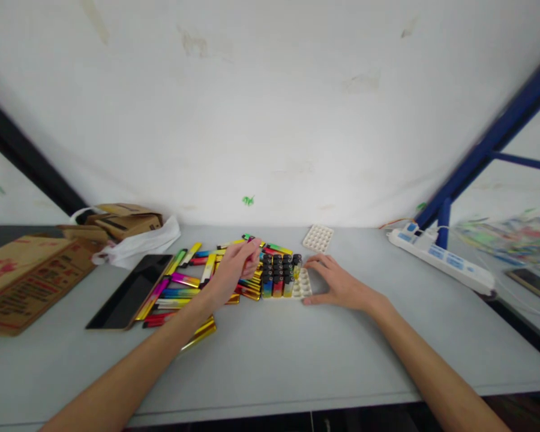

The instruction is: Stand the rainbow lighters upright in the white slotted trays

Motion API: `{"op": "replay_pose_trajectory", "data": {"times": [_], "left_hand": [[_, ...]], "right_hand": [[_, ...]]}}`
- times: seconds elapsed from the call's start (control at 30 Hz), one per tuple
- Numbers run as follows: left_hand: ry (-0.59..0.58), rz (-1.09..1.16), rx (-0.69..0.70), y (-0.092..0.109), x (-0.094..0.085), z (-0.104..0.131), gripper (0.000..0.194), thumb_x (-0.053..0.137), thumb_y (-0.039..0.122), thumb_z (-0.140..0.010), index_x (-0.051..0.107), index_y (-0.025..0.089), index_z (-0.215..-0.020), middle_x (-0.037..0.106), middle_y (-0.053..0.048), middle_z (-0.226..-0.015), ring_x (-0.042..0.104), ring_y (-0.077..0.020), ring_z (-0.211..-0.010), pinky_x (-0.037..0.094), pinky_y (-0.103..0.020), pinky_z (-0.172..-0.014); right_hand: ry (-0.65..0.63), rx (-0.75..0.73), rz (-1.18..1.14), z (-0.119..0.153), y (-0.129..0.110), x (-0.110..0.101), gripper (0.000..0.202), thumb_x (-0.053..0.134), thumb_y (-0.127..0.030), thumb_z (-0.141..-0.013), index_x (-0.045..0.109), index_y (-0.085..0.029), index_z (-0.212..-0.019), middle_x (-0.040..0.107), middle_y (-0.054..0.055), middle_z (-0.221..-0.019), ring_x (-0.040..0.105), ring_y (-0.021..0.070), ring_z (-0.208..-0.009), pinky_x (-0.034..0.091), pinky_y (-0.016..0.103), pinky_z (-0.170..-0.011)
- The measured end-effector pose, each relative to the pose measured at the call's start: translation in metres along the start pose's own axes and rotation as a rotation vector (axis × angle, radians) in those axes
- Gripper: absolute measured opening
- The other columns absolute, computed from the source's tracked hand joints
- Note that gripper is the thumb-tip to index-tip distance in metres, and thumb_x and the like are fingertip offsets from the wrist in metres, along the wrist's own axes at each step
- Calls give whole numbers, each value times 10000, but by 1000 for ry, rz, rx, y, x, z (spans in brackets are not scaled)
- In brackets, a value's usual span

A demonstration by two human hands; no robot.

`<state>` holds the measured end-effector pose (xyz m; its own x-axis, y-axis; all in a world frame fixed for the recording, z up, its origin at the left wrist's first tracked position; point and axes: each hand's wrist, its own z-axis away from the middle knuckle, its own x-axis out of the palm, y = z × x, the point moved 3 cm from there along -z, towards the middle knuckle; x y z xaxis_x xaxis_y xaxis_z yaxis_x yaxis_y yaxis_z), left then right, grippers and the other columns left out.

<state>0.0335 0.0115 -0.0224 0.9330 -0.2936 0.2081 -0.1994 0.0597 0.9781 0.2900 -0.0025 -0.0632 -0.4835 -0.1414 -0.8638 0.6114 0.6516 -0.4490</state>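
Black-topped lighters (pixel 278 277) in several colours stand upright in rows in a white tray (pixel 306 290) with round hollows. Bare hollows show along the tray's right side. My right hand (pixel 337 283) is at that side, thumb and fingers spread around the right edge, near or touching it. My left hand (pixel 238 264) is closed, fingers pinched, just left of the standing lighters and over a loose pile of shiny lighters (pixel 180 293). Whatever is between its fingertips is too small and hidden to make out.
A second white tray (pixel 318 238) lies behind, near the wall. To the left are a dark flat tablet-like slab (pixel 130 292), a white bag (pixel 148 243) and cardboard boxes (pixel 31 279). A power strip (pixel 441 258) with cables lies along the right edge.
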Motion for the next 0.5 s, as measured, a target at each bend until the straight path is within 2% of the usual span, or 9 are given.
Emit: {"op": "replay_pose_trajectory", "data": {"times": [0.1,0.3,0.4,0.5], "left_hand": [[80,-109,72,1,2,4,556,682,574,-794,358,197,-546,247,88,-498,189,-42,-433,146,-200,-422],[229,-292,116,-2,0,6,453,647,479,-788,364,214,-555,274,76,-487,242,-67,-433,185,-211,-410],[223,-275,106,-4,-1,5,451,650,480,-787,364,215,-560,275,78,-490,236,-66,-427,181,-212,-410],[139,-200,107,-5,0,4,471,639,528,-813,387,209,-575,288,78,-509,229,-62,-423,169,-219,-419]], "right_hand": [[-3,-5,-3,0,0,0,705,772,-618,-781,528,-207,-1300,528,132,-1318,480,310,-1261,425,492,-1113],[-12,4,-5,0,0,0,702,764,-626,-785,531,-207,-1299,527,130,-1316,481,305,-1259,425,483,-1114],[-12,4,-5,0,1,0,699,765,-622,-786,534,-205,-1298,528,131,-1316,480,306,-1260,424,486,-1114],[-6,2,-8,0,1,0,696,770,-616,-784,538,-207,-1297,532,134,-1310,483,312,-1256,425,498,-1110]]}}
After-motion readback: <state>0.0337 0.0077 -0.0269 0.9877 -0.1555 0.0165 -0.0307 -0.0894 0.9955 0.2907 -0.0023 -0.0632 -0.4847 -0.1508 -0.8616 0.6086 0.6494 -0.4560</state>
